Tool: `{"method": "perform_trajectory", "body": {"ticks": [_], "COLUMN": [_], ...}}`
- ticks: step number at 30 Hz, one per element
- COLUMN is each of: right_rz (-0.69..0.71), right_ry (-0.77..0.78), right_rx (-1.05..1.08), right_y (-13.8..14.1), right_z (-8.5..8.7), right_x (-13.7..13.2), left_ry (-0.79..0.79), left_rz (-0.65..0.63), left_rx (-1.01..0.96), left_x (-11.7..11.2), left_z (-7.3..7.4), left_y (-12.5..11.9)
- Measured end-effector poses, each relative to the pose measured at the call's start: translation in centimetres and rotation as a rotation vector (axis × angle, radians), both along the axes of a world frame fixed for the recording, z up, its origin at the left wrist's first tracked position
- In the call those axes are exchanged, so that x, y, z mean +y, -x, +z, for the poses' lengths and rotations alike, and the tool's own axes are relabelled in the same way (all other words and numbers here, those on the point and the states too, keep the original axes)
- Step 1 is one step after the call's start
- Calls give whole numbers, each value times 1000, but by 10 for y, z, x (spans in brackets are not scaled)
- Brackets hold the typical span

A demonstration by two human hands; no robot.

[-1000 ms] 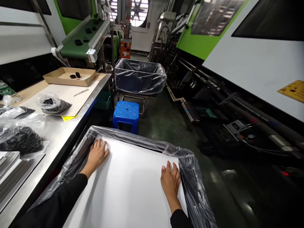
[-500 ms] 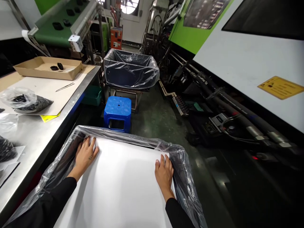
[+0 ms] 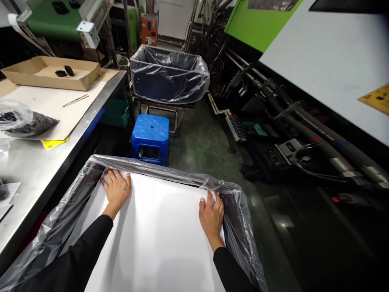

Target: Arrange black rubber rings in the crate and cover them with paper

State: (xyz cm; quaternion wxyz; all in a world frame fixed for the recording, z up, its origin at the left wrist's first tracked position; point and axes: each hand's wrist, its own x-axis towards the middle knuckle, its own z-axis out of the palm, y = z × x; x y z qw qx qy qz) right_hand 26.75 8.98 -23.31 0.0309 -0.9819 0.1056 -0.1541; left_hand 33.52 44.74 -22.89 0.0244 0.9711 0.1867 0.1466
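Room: A factory aisle with a dark green floor (image 3: 200,138). At 2 o'clock stands a big green and white machine (image 3: 319,81), with black hoses (image 3: 306,125) running low along its side. At 11 o'clock is a green conveyor (image 3: 45,16), and at 12 o'clock, far away, an orange electric box (image 3: 148,30).

Surface: At 9 to 10 o'clock is a steel table (image 3: 39,170). On it lies a pale board (image 3: 39,101), and on this board are a cardboard tray (image 3: 51,77) with two black parts (image 3: 65,71), thin tweezers (image 3: 75,100) and a plastic bag (image 3: 21,121) of black pieces.

Middle floor: At 12 o'clock a blue plastic stool (image 3: 150,138) stands in front of a plastic-lined bin (image 3: 168,75) on a metal stand.

Near container: Directly below the view is a box-like container with a clear plastic liner (image 3: 57,239) folded over its rim.

White sheet: A white sheet (image 3: 158,231) lies flat inside this liner, and both hands are on it.

Left hand: At 10 o'clock of the sheet, the left hand (image 3: 117,190) lies open on it, fingers spread, near the far corner, holding nothing.

Right hand: At 2 o'clock of the sheet, the right hand (image 3: 211,219) rests at the edge, fingers a little bent, just beside the liner. I cannot tell if it pinches the sheet.
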Motion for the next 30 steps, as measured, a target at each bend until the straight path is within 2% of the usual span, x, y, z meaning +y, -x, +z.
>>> {"method": "perform_trajectory", "body": {"ticks": [9, 12, 16, 18, 20, 23, 27, 28, 30], "right_rz": [-20, -1, 44, 80, 116, 197, 467, 543, 678], "right_ry": [-46, -57, -74, -85, -95, -94, -56, -49, -36], "right_rx": [-7, -45, -68, -30, 48, 235, 572, 647, 770], "right_y": [1, 2, 3, 17, 48, 119, 217, 234, 256], "right_z": [-3, -1, 12, 20, 32, 63, 110, 116, 116], "right_x": [0, -2, -6, -7, -6, -6, -13, -16, -19], "left_ry": [13, 42, 92, 113, 129, 156, 200, 201, 193], "left_rz": [-4, -4, -33, -57, -108, -308, -757, -833, -930], "left_rx": [8, -37, -62, -39, 19, 190, 511, 563, 647], "left_x": [2, 0, 3, 8, 18, 41, 88, 101, 123], "left_z": [-10, -3, 11, 14, 14, 20, 57, 67, 82], "left_y": [2, 5, 5, 6, 15, 52, 148, 175, 225]}}
